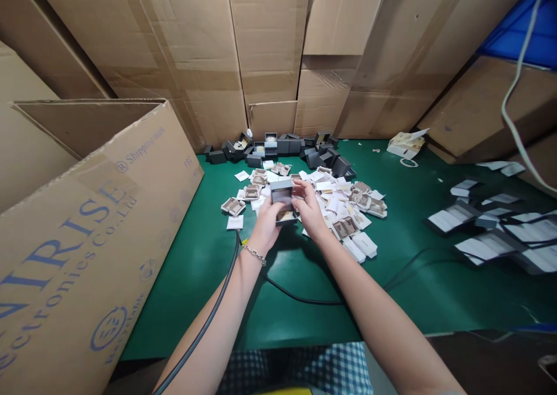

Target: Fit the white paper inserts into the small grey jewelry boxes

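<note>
Both hands meet over the green table (304, 302). My left hand (266, 224), with a bracelet on its wrist, grips a small grey box (282, 198) from below and the left. My right hand (310, 208) holds the same box on its right side, fingers curled round its edge. The box stands open, with a beige insert showing at its bottom. Just beyond the hands lies a heap of white cards and beige inserts (343, 209). Several more small dark boxes (282, 147) are piled at the back of the table.
A large printed cardboard carton (87, 232) stands open at the left. Flat cardboard sheets (270, 47) line the back wall. Flattened grey and white box blanks (500, 227) lie at the right. A black cable (217, 308) runs along my left arm and across the table.
</note>
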`<state>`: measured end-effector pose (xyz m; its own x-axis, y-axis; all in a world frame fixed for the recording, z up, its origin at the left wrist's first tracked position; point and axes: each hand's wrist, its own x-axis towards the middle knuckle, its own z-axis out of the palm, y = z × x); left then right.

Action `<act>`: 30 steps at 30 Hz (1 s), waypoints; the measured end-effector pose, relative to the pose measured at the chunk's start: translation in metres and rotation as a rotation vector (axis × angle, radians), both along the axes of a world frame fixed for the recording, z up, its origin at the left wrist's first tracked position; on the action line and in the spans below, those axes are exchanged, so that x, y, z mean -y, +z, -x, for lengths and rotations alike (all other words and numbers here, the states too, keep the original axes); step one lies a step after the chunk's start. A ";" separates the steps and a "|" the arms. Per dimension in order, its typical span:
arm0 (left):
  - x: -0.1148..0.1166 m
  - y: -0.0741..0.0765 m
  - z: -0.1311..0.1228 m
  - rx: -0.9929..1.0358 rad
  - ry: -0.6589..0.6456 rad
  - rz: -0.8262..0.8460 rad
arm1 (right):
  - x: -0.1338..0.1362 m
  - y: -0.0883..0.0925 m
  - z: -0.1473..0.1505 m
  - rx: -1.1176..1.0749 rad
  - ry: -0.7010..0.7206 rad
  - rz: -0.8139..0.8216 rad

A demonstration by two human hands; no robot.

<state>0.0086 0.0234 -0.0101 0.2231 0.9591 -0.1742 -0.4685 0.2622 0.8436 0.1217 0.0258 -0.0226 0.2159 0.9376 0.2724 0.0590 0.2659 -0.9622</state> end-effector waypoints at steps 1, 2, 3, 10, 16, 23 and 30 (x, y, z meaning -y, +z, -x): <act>-0.004 -0.001 0.002 -0.053 0.114 -0.023 | 0.000 0.000 0.000 0.033 -0.004 -0.013; -0.009 -0.002 0.006 -0.120 0.221 -0.049 | 0.001 0.000 -0.001 0.082 -0.023 -0.019; -0.014 -0.003 0.011 -0.207 0.302 -0.079 | 0.001 0.000 -0.002 0.145 -0.056 -0.020; -0.031 0.000 0.048 -1.018 0.449 -0.384 | -0.001 -0.003 -0.012 0.710 -0.296 0.049; -0.021 0.002 0.044 -1.454 0.281 -0.401 | -0.001 -0.006 -0.008 0.734 -0.238 0.066; -0.033 -0.006 0.052 -1.466 0.188 -0.360 | -0.003 -0.012 -0.008 0.683 -0.163 0.020; -0.033 -0.005 0.051 -1.466 0.188 -0.370 | -0.003 -0.012 -0.008 0.666 -0.107 -0.028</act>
